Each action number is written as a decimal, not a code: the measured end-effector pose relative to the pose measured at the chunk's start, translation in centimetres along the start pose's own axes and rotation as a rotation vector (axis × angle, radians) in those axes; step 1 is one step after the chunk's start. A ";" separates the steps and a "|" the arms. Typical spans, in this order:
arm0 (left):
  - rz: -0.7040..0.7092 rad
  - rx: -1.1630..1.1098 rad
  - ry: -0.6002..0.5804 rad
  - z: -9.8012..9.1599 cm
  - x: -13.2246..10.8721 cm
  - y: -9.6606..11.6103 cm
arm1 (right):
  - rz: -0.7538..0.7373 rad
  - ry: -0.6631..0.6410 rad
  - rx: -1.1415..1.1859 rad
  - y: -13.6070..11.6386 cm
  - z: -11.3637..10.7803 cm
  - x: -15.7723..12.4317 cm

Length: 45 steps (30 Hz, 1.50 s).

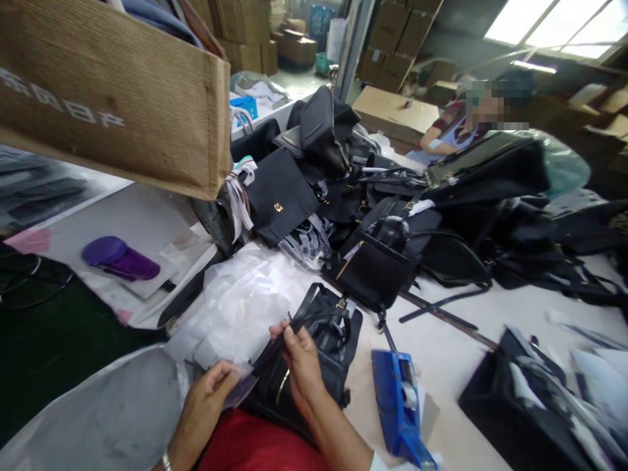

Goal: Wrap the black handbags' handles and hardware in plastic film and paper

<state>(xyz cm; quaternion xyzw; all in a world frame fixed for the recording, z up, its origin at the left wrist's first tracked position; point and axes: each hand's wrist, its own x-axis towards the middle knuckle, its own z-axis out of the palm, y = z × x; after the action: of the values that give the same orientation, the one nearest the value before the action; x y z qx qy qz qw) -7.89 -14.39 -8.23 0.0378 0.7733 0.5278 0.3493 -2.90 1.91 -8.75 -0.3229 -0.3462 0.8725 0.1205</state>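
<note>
A black handbag [324, 347] lies on the white table right in front of me. My right hand [301, 363] rests on it and pinches its black strap [299, 320] between thumb and fingers. My left hand [210, 392] is closed on a thin clear plastic piece [243, 386] at the bag's left edge. Just left of the bag sits a heap of clear plastic bags [240, 307].
A blue tape dispenser [400, 405] lies to the right of the bag. Many black handbags [383, 216] are piled across the table's middle and right. A jute bag [112, 98] hangs at the upper left. Another person [451, 131] sits at the far side, among cardboard boxes.
</note>
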 end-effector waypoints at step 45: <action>0.203 0.273 0.175 1.9 -1.0 0.9 | -0.090 -0.152 -0.551 -1.6 -1.5 -1.3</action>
<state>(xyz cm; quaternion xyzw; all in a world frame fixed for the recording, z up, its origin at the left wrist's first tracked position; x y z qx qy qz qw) -6.25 -12.91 -7.36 0.1169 0.8574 0.4516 0.2172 -0.96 3.29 -7.91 -0.2614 -0.5920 0.7613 0.0405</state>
